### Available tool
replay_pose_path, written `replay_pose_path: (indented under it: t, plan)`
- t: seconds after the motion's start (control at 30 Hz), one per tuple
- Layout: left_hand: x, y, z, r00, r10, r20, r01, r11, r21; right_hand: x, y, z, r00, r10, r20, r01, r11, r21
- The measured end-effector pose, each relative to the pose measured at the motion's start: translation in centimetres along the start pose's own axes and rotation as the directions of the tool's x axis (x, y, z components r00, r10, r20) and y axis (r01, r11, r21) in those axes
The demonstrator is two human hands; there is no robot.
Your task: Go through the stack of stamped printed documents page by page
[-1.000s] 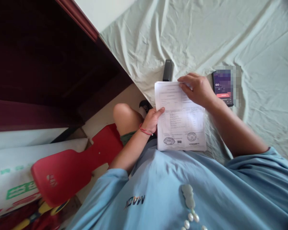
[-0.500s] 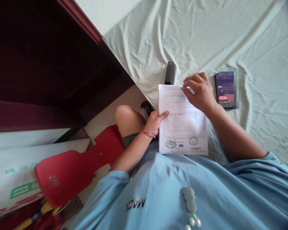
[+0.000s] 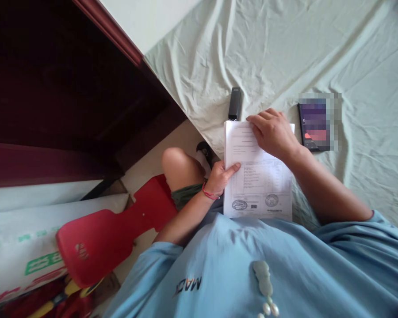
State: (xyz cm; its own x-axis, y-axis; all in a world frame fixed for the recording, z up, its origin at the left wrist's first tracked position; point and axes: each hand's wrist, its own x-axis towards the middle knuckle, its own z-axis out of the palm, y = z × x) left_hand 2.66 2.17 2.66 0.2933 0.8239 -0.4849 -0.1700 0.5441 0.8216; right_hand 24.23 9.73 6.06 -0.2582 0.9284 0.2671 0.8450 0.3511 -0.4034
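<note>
A flat red plastic board [image 3: 109, 234] lies low on the left, by the person's knee. The left hand [image 3: 220, 176] pinches the left edge of the white printed paper sheets [image 3: 257, 181], thumb on top. The paper sheets lie on the wrinkled pale green bed sheet [image 3: 285, 53], close to the person's body. A small black box [image 3: 235, 103] sits just above them. The right hand [image 3: 273, 132] presses down on the top of the paper, fingers close together. A dark phone [image 3: 313, 126] lies just beside it on the right.
</note>
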Motion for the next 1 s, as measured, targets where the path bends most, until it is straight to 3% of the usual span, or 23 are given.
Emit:
replay_pose_path:
  t: [0.2,0.47,0.63,0.8,1.0]
  plan:
    - [-0.1,0.0,0.4,0.999,0.005,0.054,-0.005,1.0,0.007,0.3,-1.3,-0.9,0.998,-0.06,0.029,0.059,0.998,0.022]
    - [-0.3,-0.1,0.6,0.99,-0.002,0.143,-0.006,0.998,0.055,0.5,-1.8,-1.3,1.0,-0.018,0.014,0.017,1.0,0.025]
    - [-0.1,0.0,0.8,0.99,-0.009,0.141,0.006,1.0,0.026,0.4,-2.4,-2.0,0.999,-0.001,-0.043,0.001,1.0,0.004]
    - [-0.1,0.2,0.6,0.991,-0.037,0.126,0.038,0.999,0.0,0.8,-2.8,-1.9,1.0,0.019,0.005,-0.019,1.0,-0.014]
    - [-0.1,-0.1,-0.1,0.991,-0.012,0.137,0.001,0.997,0.077,1.3,-2.0,-1.2,0.998,0.053,0.032,-0.057,0.986,0.154]
